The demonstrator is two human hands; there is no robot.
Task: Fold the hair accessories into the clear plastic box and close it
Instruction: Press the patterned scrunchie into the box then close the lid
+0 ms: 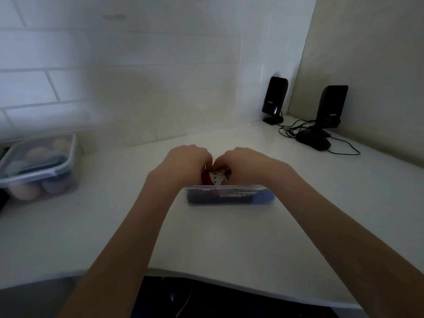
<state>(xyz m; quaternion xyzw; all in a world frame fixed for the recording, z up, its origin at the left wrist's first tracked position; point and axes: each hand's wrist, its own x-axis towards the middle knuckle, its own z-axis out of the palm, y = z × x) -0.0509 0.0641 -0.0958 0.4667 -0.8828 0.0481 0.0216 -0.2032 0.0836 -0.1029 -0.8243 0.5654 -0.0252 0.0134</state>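
Note:
A small clear plastic box sits in the middle of the white counter with dark blue, red and white hair accessories inside it. Just above its far side, my left hand and my right hand are closed together, knuckles up, on a red and white hair accessory. The accessory pokes out between my palms and hangs over the box. My fingers are curled under and hidden. A clear flat lid seems to lie on the counter behind my hands.
A larger lidded clear container with pastel round items stands at the left by the tiled wall. Two black speakers with cables stand in the back right corner. The counter's front edge curves below my forearms.

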